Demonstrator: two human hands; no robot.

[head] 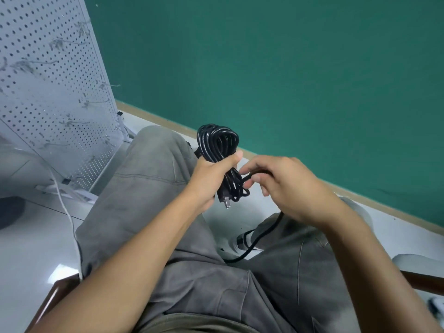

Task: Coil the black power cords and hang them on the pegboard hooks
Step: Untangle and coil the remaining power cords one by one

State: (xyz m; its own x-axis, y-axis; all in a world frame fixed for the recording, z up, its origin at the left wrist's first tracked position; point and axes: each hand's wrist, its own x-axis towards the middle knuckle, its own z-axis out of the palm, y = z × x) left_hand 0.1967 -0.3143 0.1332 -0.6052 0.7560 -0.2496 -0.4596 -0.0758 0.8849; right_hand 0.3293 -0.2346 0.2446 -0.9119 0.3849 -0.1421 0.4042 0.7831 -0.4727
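Observation:
My left hand grips a coiled black power cord round its middle, above my lap. The loops stick up past my thumb, and the plug hangs out below my fist. My right hand holds the cord's loose end beside the coil, fingers curled round it. The free tail runs from under that hand down between my knees. The white pegboard stands at the left, leaning, with no hook that I can make out.
I sit on a chair with dark wooden arms. A green wall rises ahead above a beige skirting. A white cable crosses the pale floor at the left. A dark round base lies at the far left.

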